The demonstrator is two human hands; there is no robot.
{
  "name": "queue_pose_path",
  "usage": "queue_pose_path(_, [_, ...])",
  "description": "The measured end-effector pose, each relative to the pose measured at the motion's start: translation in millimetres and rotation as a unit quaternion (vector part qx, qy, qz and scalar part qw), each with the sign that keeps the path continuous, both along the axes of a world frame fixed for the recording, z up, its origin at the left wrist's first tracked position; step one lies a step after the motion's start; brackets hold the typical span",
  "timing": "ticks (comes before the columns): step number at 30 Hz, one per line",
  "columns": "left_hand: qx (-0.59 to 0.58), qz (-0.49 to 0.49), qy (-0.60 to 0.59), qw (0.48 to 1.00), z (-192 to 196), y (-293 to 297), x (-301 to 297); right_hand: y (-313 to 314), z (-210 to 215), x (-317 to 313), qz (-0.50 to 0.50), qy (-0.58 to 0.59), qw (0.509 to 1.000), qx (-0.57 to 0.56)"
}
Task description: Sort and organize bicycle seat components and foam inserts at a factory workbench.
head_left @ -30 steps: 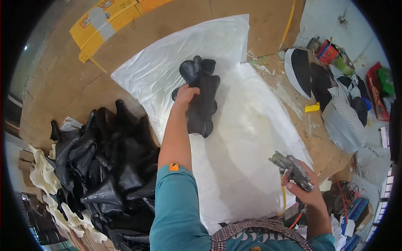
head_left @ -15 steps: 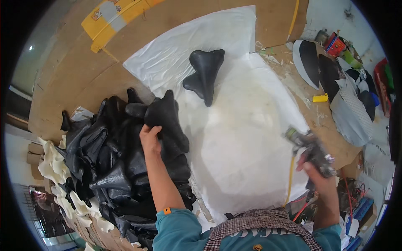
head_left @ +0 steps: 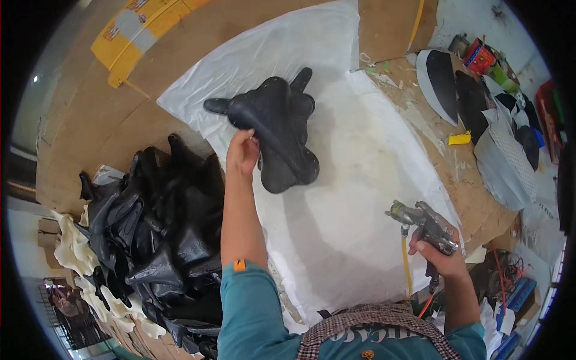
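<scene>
My left hand (head_left: 243, 153) grips a black bicycle-saddle cover (head_left: 270, 120) by its edge and holds it over the white plastic sheet (head_left: 360, 180). It overlaps a second black saddle (head_left: 302, 84), which lies on the sheet with its nose pointing away from me. My right hand (head_left: 443, 257) is closed on the handle of a metal spray gun (head_left: 420, 219), held low at the sheet's right edge, apart from the saddles. A yellow hose (head_left: 408, 270) hangs from the gun.
A heap of black saddle covers (head_left: 162, 234) fills the left, with white foam pieces (head_left: 75, 258) beside it. The brown cardboard-covered bench (head_left: 456, 174) carries dark and white saddle parts (head_left: 444, 78), a yellow scrap and tins at the right. A yellow box (head_left: 138, 30) lies at the far left.
My left hand left the first saddle on the sheet, reached to the heap, and has brought a second saddle over beside the first. The right hand keeps the spray gun low.
</scene>
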State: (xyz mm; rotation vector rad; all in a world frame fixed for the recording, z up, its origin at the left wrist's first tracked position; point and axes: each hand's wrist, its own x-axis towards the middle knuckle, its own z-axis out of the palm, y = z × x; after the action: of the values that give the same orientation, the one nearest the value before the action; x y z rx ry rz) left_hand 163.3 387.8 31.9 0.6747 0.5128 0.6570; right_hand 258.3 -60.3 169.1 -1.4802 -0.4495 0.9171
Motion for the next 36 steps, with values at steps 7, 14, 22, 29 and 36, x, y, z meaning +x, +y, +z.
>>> queue_pose_path(7, [0.197,-0.1,0.189,0.957,-1.6,10.0,64.0,-16.3,-25.8,21.8,-0.038,0.009,0.999,-0.017])
queue_pose_path(14, [0.277,-0.13,0.18,0.935,-14.9,17.0,64.8,-23.6,-45.6,25.5,0.007,0.046,0.999,-0.029])
queue_pose_path(22, [0.238,-0.121,0.238,0.934,-15.0,19.2,89.0,-24.9,-58.7,12.4,0.024,0.034,0.998,-0.044])
queue_pose_path(29, [0.271,-0.018,0.082,0.959,-13.6,-34.6,94.0,-23.0,-62.3,-2.7,0.053,0.006,0.997,-0.061])
queue_pose_path(36, [0.31,0.085,0.153,0.935,27.1,-84.4,13.7,-28.2,-56.6,-9.8,0.062,-0.029,0.996,-0.06])
